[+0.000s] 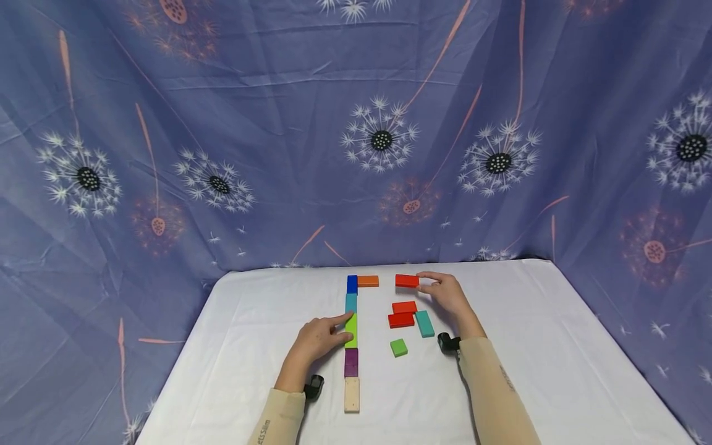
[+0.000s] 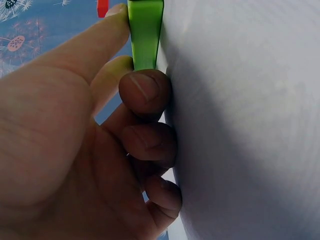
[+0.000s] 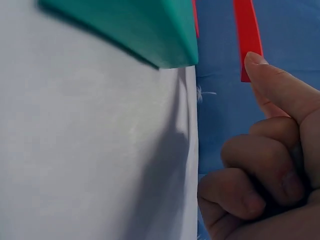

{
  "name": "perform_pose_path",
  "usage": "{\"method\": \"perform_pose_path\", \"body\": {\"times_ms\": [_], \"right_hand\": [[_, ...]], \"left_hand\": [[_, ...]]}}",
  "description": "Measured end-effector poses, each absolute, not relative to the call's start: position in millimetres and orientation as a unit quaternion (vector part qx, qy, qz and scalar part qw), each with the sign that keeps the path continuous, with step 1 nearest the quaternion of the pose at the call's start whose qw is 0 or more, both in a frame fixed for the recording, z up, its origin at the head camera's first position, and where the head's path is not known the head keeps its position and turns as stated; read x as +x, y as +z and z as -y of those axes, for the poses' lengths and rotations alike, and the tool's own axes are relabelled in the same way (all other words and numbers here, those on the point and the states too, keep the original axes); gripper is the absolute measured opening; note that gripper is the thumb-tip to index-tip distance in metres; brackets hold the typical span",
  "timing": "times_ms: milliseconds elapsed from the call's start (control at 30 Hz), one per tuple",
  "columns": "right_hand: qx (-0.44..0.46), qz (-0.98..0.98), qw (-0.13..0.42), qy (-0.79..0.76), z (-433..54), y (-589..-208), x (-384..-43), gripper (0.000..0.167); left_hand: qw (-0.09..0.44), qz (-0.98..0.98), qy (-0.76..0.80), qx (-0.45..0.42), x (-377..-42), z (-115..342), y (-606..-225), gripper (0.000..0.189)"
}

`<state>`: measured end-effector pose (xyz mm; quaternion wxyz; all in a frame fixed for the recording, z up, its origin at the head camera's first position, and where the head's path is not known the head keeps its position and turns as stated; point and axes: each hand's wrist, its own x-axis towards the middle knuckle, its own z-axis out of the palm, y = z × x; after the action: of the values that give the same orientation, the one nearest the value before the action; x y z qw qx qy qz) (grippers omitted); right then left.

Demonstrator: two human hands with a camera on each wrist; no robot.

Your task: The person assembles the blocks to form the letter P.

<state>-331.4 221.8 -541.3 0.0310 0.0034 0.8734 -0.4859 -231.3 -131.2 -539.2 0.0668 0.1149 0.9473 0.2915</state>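
My right hand [image 1: 447, 293] pinches one end of a red wooden block [image 1: 406, 281] between thumb and forefinger. In the right wrist view that red block [image 3: 247, 35] is held clear of the table, the other fingers curled. My left hand [image 1: 317, 339] touches a lime green block [image 1: 351, 330] with its extended thumb and forefinger; the left wrist view shows its side [image 2: 146, 37]. This block belongs to a straight row with a blue block [image 1: 352, 284], a light blue block [image 1: 351, 302], a purple block [image 1: 351, 363] and a plain wood block [image 1: 351, 395]. An orange block [image 1: 368, 281] extends rightward from the blue one.
Between the row and my right arm lie two red blocks [image 1: 404, 307], a teal block [image 1: 425, 324] and a small green block [image 1: 398, 347]. A white cloth [image 1: 250, 327] covers the table. Behind it hangs a blue dandelion-print curtain [image 1: 311, 204].
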Motion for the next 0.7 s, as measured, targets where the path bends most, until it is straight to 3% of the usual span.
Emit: {"method": "perform_pose_path", "body": {"times_ms": [700], "right_hand": [[-0.025,-0.885,0.060,-0.462,-194.0,-545.5,-358.8,0.040]], "left_hand": [[0.066,-0.945,0.297,0.120,-228.9,132.8,-539.4,0.059]]}}
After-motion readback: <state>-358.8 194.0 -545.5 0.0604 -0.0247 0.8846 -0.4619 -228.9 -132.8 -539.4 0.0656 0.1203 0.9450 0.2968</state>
